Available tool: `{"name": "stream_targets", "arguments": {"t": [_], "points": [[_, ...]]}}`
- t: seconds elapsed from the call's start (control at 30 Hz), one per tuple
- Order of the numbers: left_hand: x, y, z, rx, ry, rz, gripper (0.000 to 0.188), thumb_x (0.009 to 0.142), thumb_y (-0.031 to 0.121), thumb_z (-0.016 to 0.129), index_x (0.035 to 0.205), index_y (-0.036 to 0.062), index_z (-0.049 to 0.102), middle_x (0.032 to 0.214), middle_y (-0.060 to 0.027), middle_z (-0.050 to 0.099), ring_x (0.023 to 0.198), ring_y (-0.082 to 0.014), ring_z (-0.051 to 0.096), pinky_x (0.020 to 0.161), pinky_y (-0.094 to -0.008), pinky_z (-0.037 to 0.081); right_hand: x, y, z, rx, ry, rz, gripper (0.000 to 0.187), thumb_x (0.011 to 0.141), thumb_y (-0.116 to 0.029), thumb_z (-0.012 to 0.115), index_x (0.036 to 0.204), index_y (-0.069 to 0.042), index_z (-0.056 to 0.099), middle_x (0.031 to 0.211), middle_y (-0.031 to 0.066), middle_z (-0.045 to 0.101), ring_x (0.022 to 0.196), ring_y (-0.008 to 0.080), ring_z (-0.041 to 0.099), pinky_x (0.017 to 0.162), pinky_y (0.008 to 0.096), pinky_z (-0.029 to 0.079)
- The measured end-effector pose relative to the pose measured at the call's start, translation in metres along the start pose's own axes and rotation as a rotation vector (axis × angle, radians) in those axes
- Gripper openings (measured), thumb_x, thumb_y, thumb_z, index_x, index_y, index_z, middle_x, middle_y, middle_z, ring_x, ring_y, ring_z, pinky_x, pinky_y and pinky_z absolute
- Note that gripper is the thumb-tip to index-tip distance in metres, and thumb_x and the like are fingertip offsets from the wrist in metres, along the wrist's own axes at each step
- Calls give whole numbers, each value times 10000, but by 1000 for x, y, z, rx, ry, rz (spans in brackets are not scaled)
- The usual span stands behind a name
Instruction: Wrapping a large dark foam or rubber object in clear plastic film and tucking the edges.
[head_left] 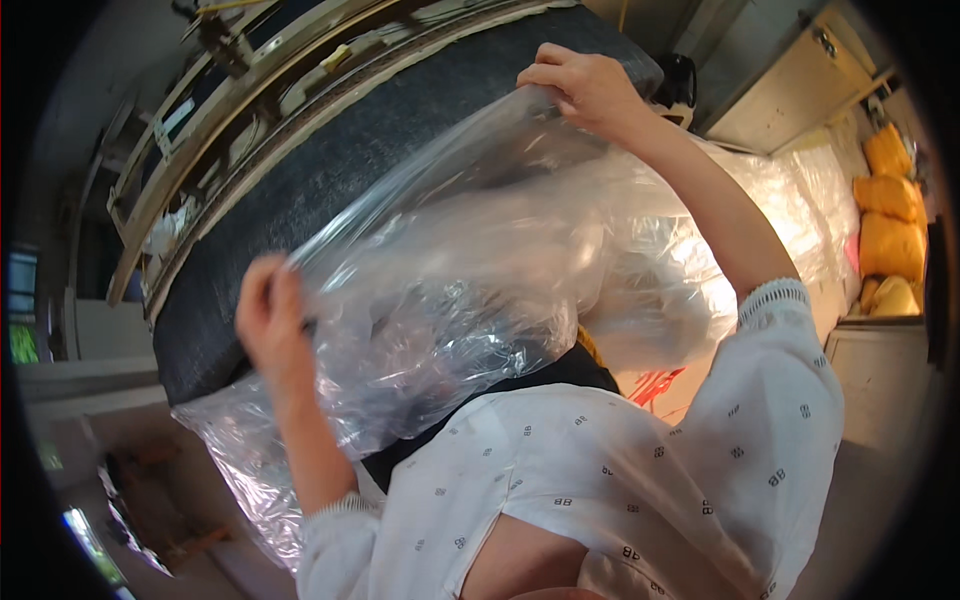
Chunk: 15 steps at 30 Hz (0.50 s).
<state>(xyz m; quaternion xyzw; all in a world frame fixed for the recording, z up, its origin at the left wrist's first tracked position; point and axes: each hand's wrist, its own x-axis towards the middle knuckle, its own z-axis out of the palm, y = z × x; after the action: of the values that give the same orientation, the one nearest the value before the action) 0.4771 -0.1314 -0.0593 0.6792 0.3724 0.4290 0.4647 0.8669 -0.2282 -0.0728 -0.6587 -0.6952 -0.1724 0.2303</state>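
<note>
A large clear plastic sheet (470, 250) stretches between my two hands, its far edge pulled into a taut line. My right hand (580, 85) pinches that edge at the far right, over the dark work surface (330, 190). At the near left, my left hand (272, 310) is slightly blurred, its fingers curled at the sheet's other end. Below the taut edge the plastic hangs in crinkled folds toward my body. More of the film drapes down on the left and spreads away to the right.
Along the far side of the dark surface runs a wooden and metal frame (200, 150) with a small yellow piece (338, 57) on it. A black object (678, 80) stands beyond my right hand. Orange-yellow bundles (892, 225) are stacked at the far right, near a pale cabinet (790, 80).
</note>
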Motion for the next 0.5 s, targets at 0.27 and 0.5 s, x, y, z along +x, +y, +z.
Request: {"name": "stream_targets", "arguments": {"t": [0.27, 0.5], "points": [[-154, 76, -417, 1108, 852, 171, 301, 917, 243, 507, 1069, 3, 607, 1044, -111, 624, 950, -196, 578, 855, -305, 446, -42, -41, 40, 136, 223, 99, 310, 690, -25, 608, 972, -153, 596, 811, 24, 545, 697, 228, 584, 568, 330, 469], [-79, 92, -465, 1365, 793, 179, 312, 921, 250, 493, 1073, 5, 613, 1068, -127, 619, 961, -214, 584, 856, -304, 448, -188, -33, 65, 24, -366, 405, 107, 770, -154, 556, 871, -139, 589, 833, 52, 582, 771, 263, 602, 609, 395, 483]]}}
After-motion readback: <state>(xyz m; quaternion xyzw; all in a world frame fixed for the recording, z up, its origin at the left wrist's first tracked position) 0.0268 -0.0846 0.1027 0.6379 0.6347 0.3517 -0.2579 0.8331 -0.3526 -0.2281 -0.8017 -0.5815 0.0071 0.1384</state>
